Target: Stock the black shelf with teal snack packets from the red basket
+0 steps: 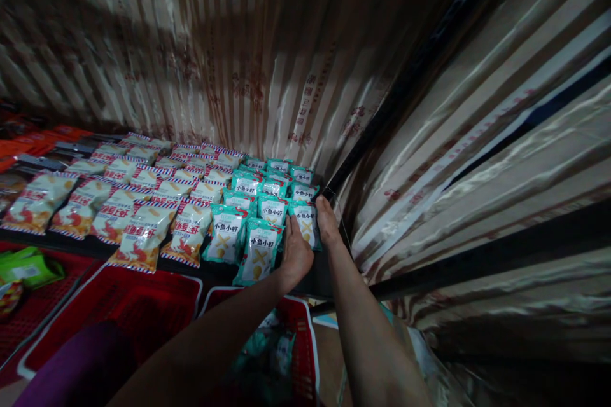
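Observation:
Both my hands reach to the right end of a dark shelf [312,276], one on each side of a teal-and-white snack bag [304,221] that stands upright in the front row. My left hand [298,251] presses its left side, fingers close together. Against its right edge lies my right hand [326,221], with its fingertips partly hidden. Several matching teal bags stand in rows behind it and to the left, the nearest being a front teal bag [260,253] beside my left hand.
White-and-orange snack bags [146,235] fill the shelf further left. Below are a red basket [198,286] and another red basket [312,337] holding teal bags. A black post [367,140] rises close on the right, with striped plastic sheeting [286,44] behind.

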The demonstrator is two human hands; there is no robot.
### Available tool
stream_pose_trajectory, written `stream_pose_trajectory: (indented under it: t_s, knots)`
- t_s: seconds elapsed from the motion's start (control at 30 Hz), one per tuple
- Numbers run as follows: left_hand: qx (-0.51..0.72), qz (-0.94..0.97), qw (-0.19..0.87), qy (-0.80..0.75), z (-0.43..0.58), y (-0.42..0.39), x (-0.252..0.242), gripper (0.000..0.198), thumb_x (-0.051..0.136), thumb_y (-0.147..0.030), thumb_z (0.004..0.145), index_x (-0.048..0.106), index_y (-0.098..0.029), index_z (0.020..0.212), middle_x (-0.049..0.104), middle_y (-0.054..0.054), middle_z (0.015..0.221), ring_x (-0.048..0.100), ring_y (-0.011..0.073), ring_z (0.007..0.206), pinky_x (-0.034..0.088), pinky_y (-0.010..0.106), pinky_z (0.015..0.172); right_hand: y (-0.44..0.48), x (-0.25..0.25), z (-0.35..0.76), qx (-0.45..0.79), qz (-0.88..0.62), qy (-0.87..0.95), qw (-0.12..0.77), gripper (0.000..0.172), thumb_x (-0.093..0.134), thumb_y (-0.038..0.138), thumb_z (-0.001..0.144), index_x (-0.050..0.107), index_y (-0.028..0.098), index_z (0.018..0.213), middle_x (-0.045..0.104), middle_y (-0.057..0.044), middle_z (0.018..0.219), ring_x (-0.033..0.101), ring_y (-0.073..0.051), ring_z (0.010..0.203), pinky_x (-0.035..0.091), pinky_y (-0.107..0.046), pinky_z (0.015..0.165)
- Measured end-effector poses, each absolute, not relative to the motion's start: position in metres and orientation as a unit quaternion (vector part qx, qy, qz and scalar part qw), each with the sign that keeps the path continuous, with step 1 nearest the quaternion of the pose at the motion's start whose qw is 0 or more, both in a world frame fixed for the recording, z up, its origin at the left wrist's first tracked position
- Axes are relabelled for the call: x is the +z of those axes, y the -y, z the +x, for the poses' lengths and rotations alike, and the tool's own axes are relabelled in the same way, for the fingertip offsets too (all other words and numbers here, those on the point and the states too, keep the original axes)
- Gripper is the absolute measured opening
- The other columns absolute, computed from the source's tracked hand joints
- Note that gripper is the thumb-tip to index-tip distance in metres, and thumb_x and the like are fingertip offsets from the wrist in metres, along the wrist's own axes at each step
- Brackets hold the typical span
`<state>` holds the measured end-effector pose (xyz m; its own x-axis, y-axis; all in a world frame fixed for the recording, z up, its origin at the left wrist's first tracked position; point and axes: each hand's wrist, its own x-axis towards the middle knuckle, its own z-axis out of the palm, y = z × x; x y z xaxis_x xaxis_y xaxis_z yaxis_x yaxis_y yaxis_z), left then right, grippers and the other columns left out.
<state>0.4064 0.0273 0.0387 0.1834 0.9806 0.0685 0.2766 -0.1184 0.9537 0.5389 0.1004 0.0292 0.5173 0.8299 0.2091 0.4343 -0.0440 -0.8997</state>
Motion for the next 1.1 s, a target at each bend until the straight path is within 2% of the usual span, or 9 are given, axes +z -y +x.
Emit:
stream_pose_trajectory:
  t_s: [0.17, 0.27, 0.47, 0.63, 0.73, 0.8, 0.87, 1.0, 1.1]
  knots:
    - [0.402, 0.651, 0.424, -0.485, 0.401, -0.02, 0.041, 0.075, 0.044, 0.0, 0.07, 0.025, -0.003, 0.143, 0.017, 0.018, 0.154, 0.013, 0.0269, 0.143, 0.019, 0.037, 0.117, -0.067, 0.042, 0.518, 0.16, -0.746, 0.416, 0.495, 0.06, 0.033, 0.053, 0.088, 0.053, 0.013, 0.128, 0.052, -0.015, 0.135, 0.044, -0.025, 0.128, 0.029, -0.041, 0.108]
    - [0.408, 0.676, 0.413, -0.454, 0.391, -0.01, 0.041, 0.07, 0.042, -0.002, 0.071, 0.032, -0.007, 0.141, 0.024, 0.013, 0.153, 0.013, 0.0251, 0.143, 0.018, 0.039, 0.118, -0.035, 0.044, 0.495, 0.097, -0.739, 0.398, 0.534, 0.055, 0.032, 0.049, 0.088, 0.056, 0.013, 0.124, 0.056, -0.014, 0.131, 0.048, -0.024, 0.124, 0.031, -0.041, 0.106]
    - [0.42, 0.71, 0.392, -0.407, 0.355, 0.032, 0.033, 0.051, 0.033, -0.003, 0.077, 0.053, -0.013, 0.124, 0.052, 0.01, 0.134, 0.043, 0.0189, 0.129, 0.03, 0.038, 0.113, 0.047, 0.032, 0.429, 0.098, -0.7, 0.381, 0.596, 0.05, 0.033, 0.048, 0.089, 0.063, 0.015, 0.111, 0.065, -0.01, 0.114, 0.058, -0.02, 0.108, 0.041, -0.034, 0.097]
    - [0.369, 0.742, 0.405, -0.387, 0.307, 0.086, 0.005, 0.042, 0.032, -0.006, 0.082, 0.058, -0.014, 0.114, 0.06, 0.009, 0.123, 0.052, 0.0172, 0.118, 0.038, 0.032, 0.107, 0.11, 0.002, 0.378, 0.164, -0.702, 0.356, 0.595, 0.045, 0.036, 0.046, 0.089, 0.064, 0.017, 0.109, 0.066, -0.008, 0.112, 0.059, -0.018, 0.104, 0.042, -0.032, 0.095]
    - [0.25, 0.753, 0.414, -0.446, 0.277, 0.113, -0.032, 0.038, 0.033, -0.008, 0.086, 0.058, -0.017, 0.114, 0.062, 0.008, 0.118, 0.056, 0.0165, 0.111, 0.041, 0.03, 0.102, 0.139, -0.039, 0.352, 0.21, -0.745, 0.352, 0.526, 0.044, 0.032, 0.042, 0.09, 0.063, 0.017, 0.109, 0.067, -0.008, 0.111, 0.058, -0.018, 0.106, 0.041, -0.032, 0.097]
    - [0.107, 0.75, 0.418, -0.501, 0.259, 0.127, -0.062, 0.034, 0.035, -0.01, 0.088, 0.059, -0.017, 0.111, 0.063, 0.008, 0.116, 0.058, 0.0162, 0.109, 0.042, 0.028, 0.099, 0.157, -0.075, 0.337, 0.261, -0.802, 0.347, 0.41, 0.043, 0.03, 0.037, 0.091, 0.063, 0.017, 0.108, 0.066, -0.009, 0.112, 0.059, -0.019, 0.105, 0.041, -0.032, 0.096]
    - [0.055, 0.738, 0.421, -0.525, 0.244, 0.14, -0.093, 0.029, 0.039, -0.009, 0.087, 0.061, -0.012, 0.105, 0.065, 0.012, 0.108, 0.06, 0.02, 0.106, 0.044, 0.032, 0.097, 0.173, -0.109, 0.325, 0.31, -0.832, 0.343, 0.308, 0.037, 0.035, 0.031, 0.088, 0.065, 0.017, 0.105, 0.068, -0.01, 0.109, 0.061, -0.021, 0.103, 0.043, -0.032, 0.093]
    - [0.008, 0.718, 0.432, -0.546, 0.228, 0.159, -0.137, 0.024, 0.045, -0.009, 0.083, 0.063, -0.013, 0.099, 0.067, 0.012, 0.103, 0.061, 0.0229, 0.104, 0.044, 0.037, 0.096, 0.199, -0.159, 0.316, 0.345, -0.837, 0.341, 0.252, 0.021, 0.053, 0.021, 0.076, 0.069, 0.02, 0.089, 0.072, -0.008, 0.091, 0.065, -0.023, 0.09, 0.047, -0.032, 0.083]
    - [-0.003, 0.707, 0.447, -0.549, 0.23, 0.164, -0.155, 0.026, 0.05, -0.007, 0.079, 0.064, -0.014, 0.1, 0.067, 0.011, 0.105, 0.061, 0.0224, 0.106, 0.044, 0.035, 0.097, 0.203, -0.179, 0.322, 0.358, -0.841, 0.333, 0.231, 0.022, 0.055, 0.02, 0.073, 0.069, 0.019, 0.089, 0.073, -0.007, 0.085, 0.067, -0.023, 0.085, 0.049, -0.032, 0.078]
